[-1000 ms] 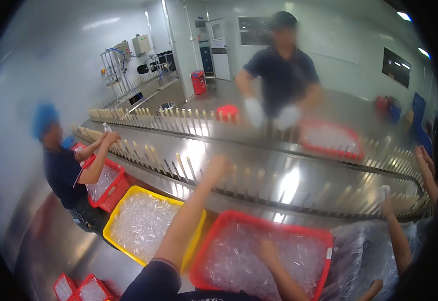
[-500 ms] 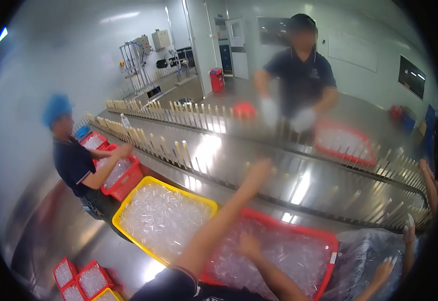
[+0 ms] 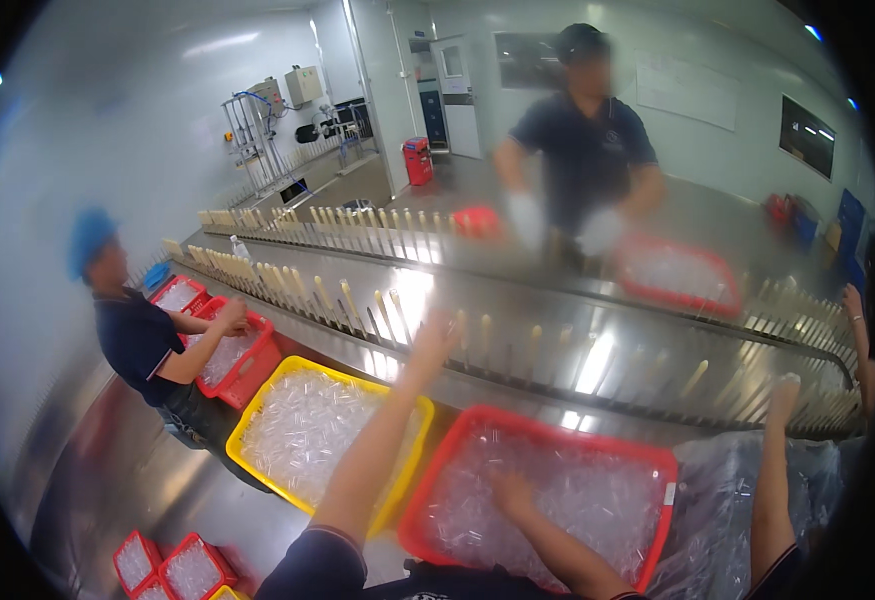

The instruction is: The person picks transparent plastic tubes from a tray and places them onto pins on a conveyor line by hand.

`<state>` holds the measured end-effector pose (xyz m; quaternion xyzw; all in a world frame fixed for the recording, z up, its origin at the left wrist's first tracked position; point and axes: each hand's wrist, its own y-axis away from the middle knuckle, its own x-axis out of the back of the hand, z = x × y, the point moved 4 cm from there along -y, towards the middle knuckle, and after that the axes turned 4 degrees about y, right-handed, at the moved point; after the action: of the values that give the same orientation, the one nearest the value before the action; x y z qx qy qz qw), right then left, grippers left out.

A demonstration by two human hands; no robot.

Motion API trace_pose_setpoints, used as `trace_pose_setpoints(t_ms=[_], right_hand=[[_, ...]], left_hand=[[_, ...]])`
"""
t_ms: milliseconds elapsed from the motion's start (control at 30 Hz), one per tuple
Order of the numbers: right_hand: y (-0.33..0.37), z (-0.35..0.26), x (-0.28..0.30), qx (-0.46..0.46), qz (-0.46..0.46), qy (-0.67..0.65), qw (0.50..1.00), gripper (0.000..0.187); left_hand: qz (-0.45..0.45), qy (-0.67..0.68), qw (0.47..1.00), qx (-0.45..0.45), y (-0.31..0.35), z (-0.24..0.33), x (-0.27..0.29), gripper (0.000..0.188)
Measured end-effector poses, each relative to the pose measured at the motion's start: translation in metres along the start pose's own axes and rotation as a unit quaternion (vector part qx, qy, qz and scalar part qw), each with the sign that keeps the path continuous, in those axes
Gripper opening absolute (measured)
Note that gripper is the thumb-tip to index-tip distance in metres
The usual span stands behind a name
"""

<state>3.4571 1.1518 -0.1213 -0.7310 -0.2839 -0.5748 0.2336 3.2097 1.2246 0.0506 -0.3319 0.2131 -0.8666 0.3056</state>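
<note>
Your left hand (image 3: 435, 338) has shifted leftward along the front row of pale-tipped posts (image 3: 347, 297) since the earlier frame; your right hand (image 3: 510, 490) remains low over the red basket (image 3: 577, 435). Left grip: blurred at the posts, so you cannot tell whether it holds anything or touches them. Right grip: fingers pointed down at the clear plastic tubes (image 3: 597, 500) heaped inside that basket; closure cannot be determined. Your left forearm crosses above the yellow basket (image 3: 405, 460), also filled with tubes, just left of the red one. Beyond the front row lies the steel tabletop (image 3: 357, 262); across it stands a gloved co-worker (image 3: 582, 150).
</note>
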Motion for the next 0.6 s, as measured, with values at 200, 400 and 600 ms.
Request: trace_pose_setpoints(t_ms=[200,400,600], right_hand=[[-0.006,0.010,-0.017,0.096,0.176,0.061,0.978,0.034],[-0.015,0.056,-0.030,0.149,-0.091,0.036,0.984,0.028],[-0.030,0.107,-0.020,0.195,-0.074,0.073,0.975,0.036]], left_hand=[[-0.068,-0.216,0.972,-0.059,-0.034,0.031,-0.043,0.029],[-0.130,-0.244,0.961,0.001,-0.050,0.048,-0.084,0.025],[-0.008,-0.017,0.998,-0.059,0.026,0.065,-0.088,0.048]])
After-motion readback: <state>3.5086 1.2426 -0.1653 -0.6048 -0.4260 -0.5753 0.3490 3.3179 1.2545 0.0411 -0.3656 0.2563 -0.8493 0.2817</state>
